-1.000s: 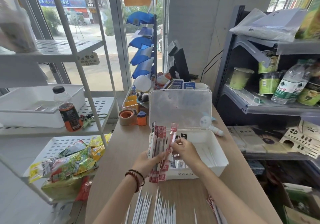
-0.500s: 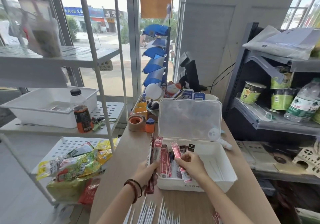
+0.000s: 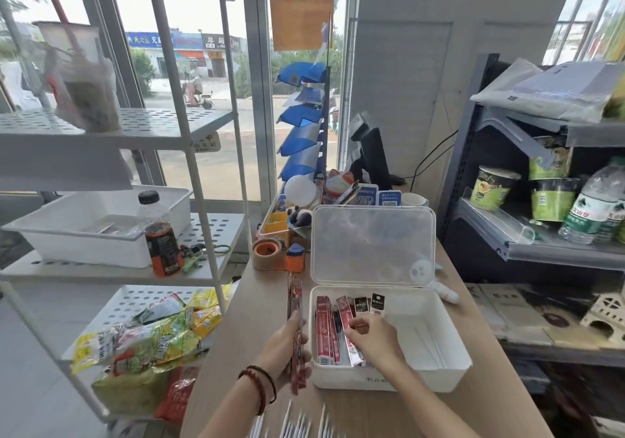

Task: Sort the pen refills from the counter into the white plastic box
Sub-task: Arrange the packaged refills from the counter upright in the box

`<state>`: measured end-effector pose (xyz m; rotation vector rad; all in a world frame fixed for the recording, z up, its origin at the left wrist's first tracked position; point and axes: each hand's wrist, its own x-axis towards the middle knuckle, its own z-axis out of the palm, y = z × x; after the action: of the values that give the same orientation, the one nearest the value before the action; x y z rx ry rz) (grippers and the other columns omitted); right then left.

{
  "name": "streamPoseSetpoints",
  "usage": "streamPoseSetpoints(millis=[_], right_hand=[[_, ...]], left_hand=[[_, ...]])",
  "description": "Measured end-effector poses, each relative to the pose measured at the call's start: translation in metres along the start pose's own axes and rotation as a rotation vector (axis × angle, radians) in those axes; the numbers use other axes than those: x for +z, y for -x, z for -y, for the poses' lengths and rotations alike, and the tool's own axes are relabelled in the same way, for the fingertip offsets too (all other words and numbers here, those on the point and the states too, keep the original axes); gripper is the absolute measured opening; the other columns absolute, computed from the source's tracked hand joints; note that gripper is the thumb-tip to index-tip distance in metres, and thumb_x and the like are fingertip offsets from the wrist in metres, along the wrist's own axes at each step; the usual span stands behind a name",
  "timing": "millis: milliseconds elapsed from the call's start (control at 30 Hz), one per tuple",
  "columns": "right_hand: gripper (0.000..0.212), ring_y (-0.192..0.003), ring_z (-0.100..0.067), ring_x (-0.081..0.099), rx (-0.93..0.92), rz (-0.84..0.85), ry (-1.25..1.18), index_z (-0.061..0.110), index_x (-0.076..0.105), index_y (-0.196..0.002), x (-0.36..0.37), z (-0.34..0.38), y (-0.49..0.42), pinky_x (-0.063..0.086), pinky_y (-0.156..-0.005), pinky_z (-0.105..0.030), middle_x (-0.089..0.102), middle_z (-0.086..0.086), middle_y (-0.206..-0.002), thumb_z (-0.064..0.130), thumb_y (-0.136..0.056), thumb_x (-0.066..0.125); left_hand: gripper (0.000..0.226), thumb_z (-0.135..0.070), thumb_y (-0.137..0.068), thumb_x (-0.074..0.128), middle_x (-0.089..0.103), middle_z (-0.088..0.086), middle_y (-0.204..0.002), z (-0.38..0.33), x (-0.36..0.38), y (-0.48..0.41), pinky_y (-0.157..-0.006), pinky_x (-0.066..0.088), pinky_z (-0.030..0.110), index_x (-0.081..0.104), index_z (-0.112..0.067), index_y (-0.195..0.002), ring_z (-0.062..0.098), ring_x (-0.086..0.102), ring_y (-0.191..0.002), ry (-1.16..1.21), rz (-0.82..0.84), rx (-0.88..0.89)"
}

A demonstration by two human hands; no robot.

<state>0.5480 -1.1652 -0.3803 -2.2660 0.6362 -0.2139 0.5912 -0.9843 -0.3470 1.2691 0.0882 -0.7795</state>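
The white plastic box (image 3: 449, 353) stands open on the wooden counter (image 3: 260, 305), its clear lid (image 3: 372, 244) tilted up behind. Several red refill packets (image 3: 326, 331) and dark ones (image 3: 368, 302) lie in its left half. My left hand (image 3: 284, 344) grips a bundle of red refill packets (image 3: 295, 305) upright, just left of the box. My right hand (image 3: 370, 337) is inside the box and pinches one red packet (image 3: 350, 331) lying slanted among the others. Several loose white refills (image 3: 297, 424) lie on the counter at the near edge.
A tape roll (image 3: 267, 253) and an orange sharpener (image 3: 295, 257) sit behind the box, with desk clutter and a monitor (image 3: 372, 153) farther back. A white wire rack (image 3: 189, 153) with a bottle (image 3: 160, 234) and snack bags (image 3: 152, 339) stands left; a grey shelf (image 3: 541, 248) stands right.
My right hand carried one red packet from the bundle down into the box. My left hand moved its bundle left, out past the box's side. The camera tilted.
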Motion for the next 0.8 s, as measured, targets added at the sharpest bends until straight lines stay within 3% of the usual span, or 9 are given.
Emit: streamPoseSetpoints(millis=[167, 267, 400, 500, 633, 700, 800], right_hand=[[0.023, -0.089, -0.002, 0.059, -0.076, -0.050, 0.154, 0.022, 0.072, -0.110, 0.001, 0.003, 0.002, 0.047, -0.081, -0.015, 0.071, 0.008, -0.108, 0.030, -0.090, 0.065], [0.021, -0.091, -0.007, 0.061, -0.076, -0.065, 0.250, 0.024, 0.071, -0.110, 0.002, 0.002, 0.003, 0.048, -0.075, -0.020, 0.071, 0.007, -0.106, 0.032, -0.091, 0.063], [0.022, -0.099, -0.010, 0.064, -0.071, -0.070, 0.370, 0.029, 0.072, -0.107, 0.006, -0.002, 0.003, 0.054, -0.078, -0.026, 0.072, 0.008, -0.103, 0.038, -0.089, 0.064], [0.022, -0.108, -0.012, 0.058, -0.101, -0.077, 0.439, 0.028, 0.075, -0.102, 0.006, -0.003, 0.000, 0.055, -0.082, -0.030, 0.069, 0.008, -0.107, 0.042, -0.088, 0.064], [0.031, -0.102, -0.005, 0.060, -0.068, -0.068, 0.228, 0.031, 0.074, -0.088, 0.002, -0.002, 0.004, 0.051, -0.081, -0.027, 0.069, 0.014, -0.103, 0.058, -0.086, 0.059], [0.036, -0.089, 0.001, 0.062, -0.086, 0.035, -0.025, 0.031, 0.070, -0.086, -0.006, 0.006, 0.012, 0.050, -0.084, -0.025, 0.070, 0.015, -0.095, 0.064, -0.084, 0.055], [0.040, -0.069, 0.006, 0.061, -0.102, 0.211, -0.339, 0.026, 0.068, -0.092, -0.016, 0.021, 0.026, 0.048, -0.069, -0.013, 0.071, 0.010, -0.090, 0.062, -0.080, 0.056]], left_hand=[[0.040, -0.048, -0.096, 0.036, 0.041, 0.004, -0.080, -0.004, 0.002, 0.000, -0.039, 0.038, 0.023, 0.052, -0.014, -0.109, 0.011, 0.042, -0.046, -0.129, -0.053, 0.056], [0.034, -0.036, -0.099, 0.036, 0.044, 0.004, -0.077, -0.004, 0.002, -0.002, -0.039, 0.037, 0.023, 0.050, -0.007, -0.108, 0.012, 0.043, -0.046, -0.177, -0.065, 0.075], [0.017, -0.018, -0.099, 0.042, 0.061, -0.006, -0.051, -0.004, 0.006, 0.004, -0.041, 0.044, 0.022, 0.052, -0.008, -0.089, 0.008, 0.056, -0.041, -0.188, -0.028, 0.155], [0.012, -0.014, -0.095, 0.048, 0.070, 0.003, -0.065, -0.005, 0.004, 0.001, -0.049, 0.052, 0.023, 0.058, -0.007, -0.094, 0.011, 0.065, -0.051, -0.177, -0.050, 0.167], [0.013, -0.018, -0.089, 0.059, 0.073, 0.010, -0.079, -0.002, -0.003, -0.004, -0.071, 0.057, 0.039, 0.063, -0.007, -0.096, 0.023, 0.070, -0.067, -0.201, -0.121, 0.190], [0.010, -0.018, -0.087, 0.063, 0.074, 0.010, -0.080, 0.001, -0.004, -0.005, -0.067, 0.058, 0.037, 0.063, -0.010, -0.093, 0.024, 0.070, -0.069, -0.211, -0.134, 0.193], [0.013, -0.017, -0.083, 0.067, 0.073, 0.010, -0.081, 0.006, -0.001, -0.007, -0.061, 0.056, 0.032, 0.065, -0.010, -0.093, 0.023, 0.069, -0.070, -0.227, -0.168, 0.200]])
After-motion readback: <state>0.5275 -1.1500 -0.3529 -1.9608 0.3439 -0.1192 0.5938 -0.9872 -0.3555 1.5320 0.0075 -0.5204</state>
